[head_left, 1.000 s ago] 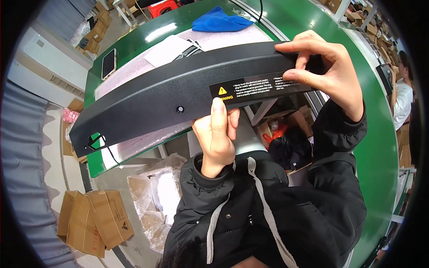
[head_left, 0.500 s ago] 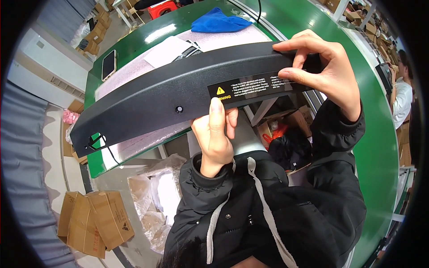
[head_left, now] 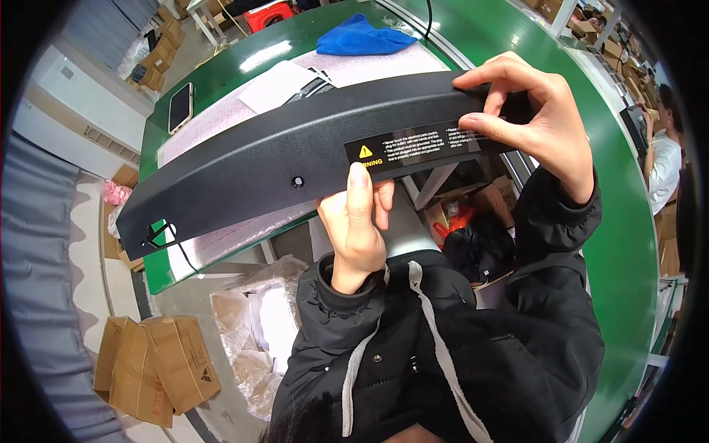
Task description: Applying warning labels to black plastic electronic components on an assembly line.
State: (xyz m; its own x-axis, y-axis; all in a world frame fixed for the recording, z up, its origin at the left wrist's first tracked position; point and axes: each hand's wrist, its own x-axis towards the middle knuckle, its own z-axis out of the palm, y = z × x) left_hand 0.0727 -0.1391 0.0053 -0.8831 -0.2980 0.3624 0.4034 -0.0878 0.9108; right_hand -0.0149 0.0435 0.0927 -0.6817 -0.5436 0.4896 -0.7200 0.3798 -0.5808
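Observation:
A long black molded panel (head_left: 244,155) with a curved upper edge is held up above the table's near edge. It has a small round hole near its middle and a cut-out at its left end. On its face lies a black warning label (head_left: 402,146) with a yellow triangle and white print. My left hand (head_left: 358,221) grips the panel's lower edge, the thumb on the label's lower left corner and the fingers behind. My right hand (head_left: 543,111) holds the right end, its thumb on the label's right part and its index finger on the top edge.
Behind the panel, the green table (head_left: 221,77) bears a blue cloth (head_left: 362,35), white and black label sheets (head_left: 281,85) and a phone (head_left: 180,108). Below are an open carton (head_left: 484,244), a plastic-lined bin (head_left: 258,325) and brown cardboard (head_left: 155,369). A person (head_left: 665,155) sits far right.
Almost nothing differs. The panel and both hands have shifted very slightly; my grip on the panel is the same.

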